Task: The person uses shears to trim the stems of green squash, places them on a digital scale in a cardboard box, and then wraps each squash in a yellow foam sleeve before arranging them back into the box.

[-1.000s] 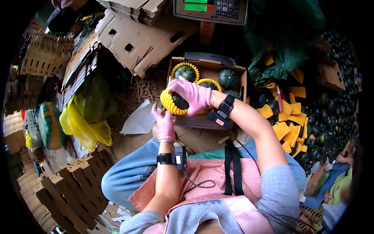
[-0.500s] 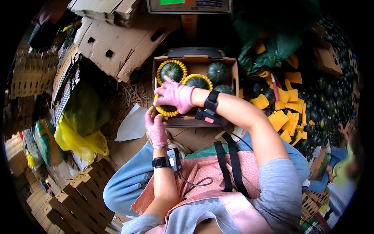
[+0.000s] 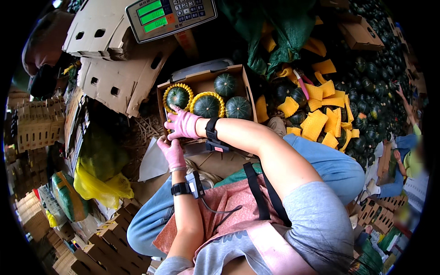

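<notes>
Shifted left since a second ago, the right hand [image 3: 183, 124] spreads over the cardboard box's [image 3: 201, 81] near-left corner, grip hidden; the left hand [image 3: 173, 155], fingers parted, is just beside. Four squashes [image 3: 207, 107] show inside: two in yellow foam nets [image 3: 222, 104] at left, two bare at right.

My right hand [image 3: 183, 123] covers the near left corner of the box [image 3: 201, 81], hiding whatever lies under its fingers, and beyond them my view's upper edge cuts off the scale [image 3: 172, 20].

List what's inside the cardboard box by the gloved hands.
The box holds two dark green squashes in yellow foam sleeves and two bare ones. The right hand covers its near-left corner; anything there is hidden.
</notes>
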A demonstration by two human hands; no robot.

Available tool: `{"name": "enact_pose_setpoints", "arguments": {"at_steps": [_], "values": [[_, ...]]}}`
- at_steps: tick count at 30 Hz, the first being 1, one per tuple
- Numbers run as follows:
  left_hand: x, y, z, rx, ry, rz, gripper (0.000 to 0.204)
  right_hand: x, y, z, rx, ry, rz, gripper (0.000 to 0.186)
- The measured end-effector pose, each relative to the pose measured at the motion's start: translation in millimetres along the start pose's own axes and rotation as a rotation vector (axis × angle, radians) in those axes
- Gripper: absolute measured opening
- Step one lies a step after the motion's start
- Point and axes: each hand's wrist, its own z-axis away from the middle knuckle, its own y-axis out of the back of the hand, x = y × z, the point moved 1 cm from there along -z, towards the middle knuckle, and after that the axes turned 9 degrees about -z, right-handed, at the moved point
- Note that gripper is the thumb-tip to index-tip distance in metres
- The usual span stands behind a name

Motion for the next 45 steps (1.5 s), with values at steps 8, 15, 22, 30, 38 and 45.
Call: {"name": "enact_pose_setpoints", "arguments": {"at_steps": [8,15,22,30,38,45], "values": [[84,6,27,0.215,-1.0,-0.963,0.06,16,47,117,0.516,-0.536,-0.675,0.058],[38,-76,26,-0.715,-0.976,-1.495,0.023,-39,-27,153,0.029,-0.791,-0.439,0.028],[48,-93,21,-0.84,-0.916,-1.409,0.019,-17,-8,159,-0.01,-0.863,-0.675,0.028],[88,-100,91,-0.524,-0.996,-1.08,0.022,46,-44,339,0.405,-1.946,-0.486,0.062],[135,-112,145,-0.794,-0.544,-0.129,0.022,-25,72,260,0.999,-1.106,-0.841,0.027],[133,-104,152,-1.137,-0.294,0.086,0.028,-84,75,255,1.084,-0.377,-2.002,0.066]]}}
